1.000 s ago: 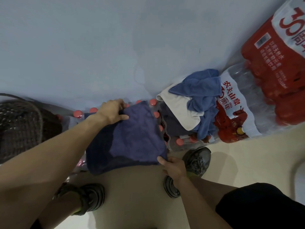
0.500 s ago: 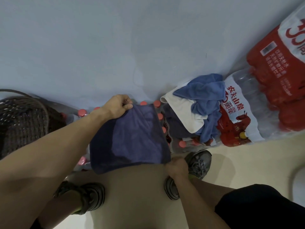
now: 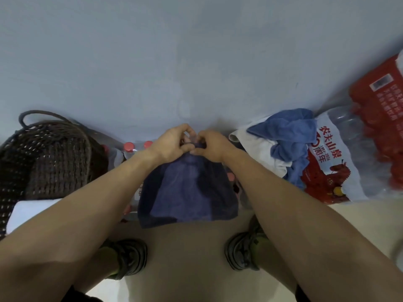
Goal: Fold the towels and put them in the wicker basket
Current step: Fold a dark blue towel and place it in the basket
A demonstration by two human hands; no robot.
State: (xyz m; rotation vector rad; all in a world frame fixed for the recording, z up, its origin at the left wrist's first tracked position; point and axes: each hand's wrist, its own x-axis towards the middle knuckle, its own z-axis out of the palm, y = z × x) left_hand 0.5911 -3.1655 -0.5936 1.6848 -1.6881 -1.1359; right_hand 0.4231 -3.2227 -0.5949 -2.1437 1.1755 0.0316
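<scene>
Big change from a second ago: the right hand (image 3: 212, 147) was down at the near right corner of the navy towel (image 3: 187, 190) while the left hand (image 3: 172, 142) held the far left corner. Now both hands are together at the far edge, fingers curled and pinching the cloth, knuckles nearly touching — so the near corner got carried up to meet the far one. I read that as a fold just being closed.

The towel lies draped over the bottle pack (image 3: 130, 149) in front of the person, between the forearms, its near edge hanging just past the pack toward the shoes (image 3: 128, 258). It looks narrower up by the hands, wider at the near end, so the layers aren't squared up yet.

The basket (image 3: 50, 158) sits to the left, and something white (image 3: 28, 212) shows at its near side — can't tell if it's inside. The unfolded pile — blue towel (image 3: 287, 131) on top of a white towel (image 3: 255, 147) — waits on the right on another pack (image 3: 335, 162).

My guess: one more fold or some smoothing, then this one goes left into the basket. At least two more towels to go.
</scene>
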